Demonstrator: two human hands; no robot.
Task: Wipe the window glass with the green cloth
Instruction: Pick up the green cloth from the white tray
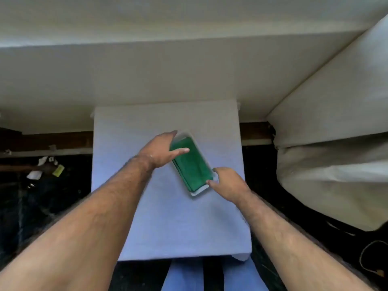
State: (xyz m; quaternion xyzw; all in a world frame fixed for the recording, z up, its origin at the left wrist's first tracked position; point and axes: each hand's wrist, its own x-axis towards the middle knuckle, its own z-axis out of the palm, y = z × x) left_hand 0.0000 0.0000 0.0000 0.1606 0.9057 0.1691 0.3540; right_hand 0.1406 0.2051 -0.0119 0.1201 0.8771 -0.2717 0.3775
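Observation:
A folded green cloth [192, 166] lies in a small white tray [198, 192] set at an angle on a table under a pale blue-white cover [168, 217]. My left hand [160, 151] is at the tray's far left end, fingers spread, with the thumb over the cloth. At the tray's near right corner is my right hand [228, 183], its fingertips touching the rim. Neither hand visibly grips anything. No window glass is in view.
A cream wall [147, 76] rises behind the table, and a cream covered surface [336, 143] slopes on the right. The floor is dark, with scraps and a yellow tag [58, 170] at the left and a cable [365, 257] at the lower right.

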